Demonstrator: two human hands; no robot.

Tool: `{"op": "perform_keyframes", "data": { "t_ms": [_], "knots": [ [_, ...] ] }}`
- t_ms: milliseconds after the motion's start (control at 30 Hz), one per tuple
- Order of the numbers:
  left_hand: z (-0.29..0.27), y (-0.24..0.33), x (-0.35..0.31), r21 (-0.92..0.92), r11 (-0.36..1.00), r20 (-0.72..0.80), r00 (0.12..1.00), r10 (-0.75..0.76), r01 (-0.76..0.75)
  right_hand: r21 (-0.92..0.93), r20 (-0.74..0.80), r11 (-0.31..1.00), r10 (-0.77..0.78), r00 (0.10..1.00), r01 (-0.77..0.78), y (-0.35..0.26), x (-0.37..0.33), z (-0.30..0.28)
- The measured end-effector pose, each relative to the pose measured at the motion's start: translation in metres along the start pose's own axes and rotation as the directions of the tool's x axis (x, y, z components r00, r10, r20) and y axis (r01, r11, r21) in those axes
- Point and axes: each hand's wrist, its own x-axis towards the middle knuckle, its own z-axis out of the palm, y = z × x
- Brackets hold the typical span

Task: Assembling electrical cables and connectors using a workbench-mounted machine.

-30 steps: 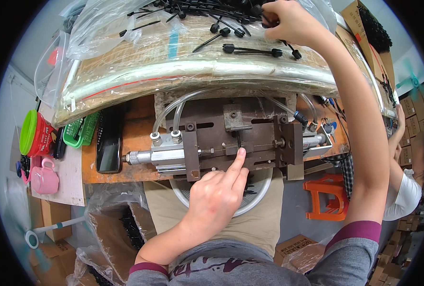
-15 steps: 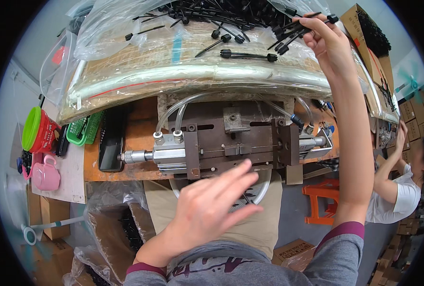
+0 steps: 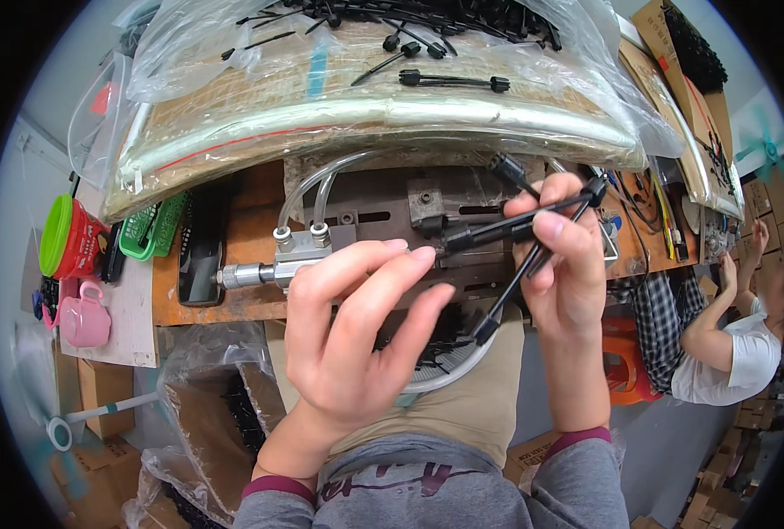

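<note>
Several black plastic stems with ribbed, knob-like heads (image 3: 489, 234) are gripped between the fingers and thumb of my right hand (image 3: 572, 256). They point in different directions above the right side of a brown metal fixture (image 3: 370, 194). My left hand (image 3: 356, 326) is beside them on the left, fingers spread and apart, with nothing visible in it. Its fingertips come close to the stem ends but do not visibly touch them. Behind my hands, the fixture carries a silver air cylinder (image 3: 299, 254) and clear hoses. Much of its middle is hidden by my hands.
A plastic-covered cardboard surface (image 3: 260, 145) behind the fixture bears a heap of black stems (image 3: 462, 19). At left are a phone (image 3: 202, 264), green basket (image 3: 170, 231), red tub (image 3: 81, 242) and pink cup (image 3: 85, 319). A co-worker (image 3: 731, 353) sits at right.
My right hand has come down from the heap to above the fixture, bringing several black stems. My left hand has shifted slightly, its fingers now raised beside them.
</note>
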Motion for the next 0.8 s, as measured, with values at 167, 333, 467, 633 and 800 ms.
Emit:
{"op": "perform_keyframes", "data": {
  "t_ms": [167, 333, 467, 633, 800],
  "knots": [
    [-0.001, -0.005, 0.006, -0.118, 0.991, 0.167, 0.985, -0.038, 0.058, 0.087, 0.038, 0.995, 0.037, 0.999, -0.04, 0.015, -0.017, -0.008],
    [0.002, -0.005, 0.006, -0.236, 0.968, 0.229, 0.973, -0.027, 0.083, 0.082, -0.01, 0.99, 0.115, 0.993, -0.114, 0.019, -0.028, -0.008],
    [-0.01, 0.0, 0.0, -0.352, 0.89, 0.244, 0.946, -0.212, 0.29, 0.107, -0.023, 0.989, 0.109, 0.994, -0.106, 0.019, -0.032, -0.012],
    [-0.028, 0.0, -0.011, -0.41, 0.852, 0.147, 0.945, -0.292, 0.327, 0.234, 0.016, 0.972, -0.027, 0.999, 0.023, 0.014, -0.034, -0.029],
    [-0.012, -0.002, -0.034, -0.1, 0.986, 0.244, 0.964, -0.106, 0.134, 0.248, -0.085, 0.945, -0.2, 0.976, 0.215, 0.003, -0.037, -0.044]
  ]
}}
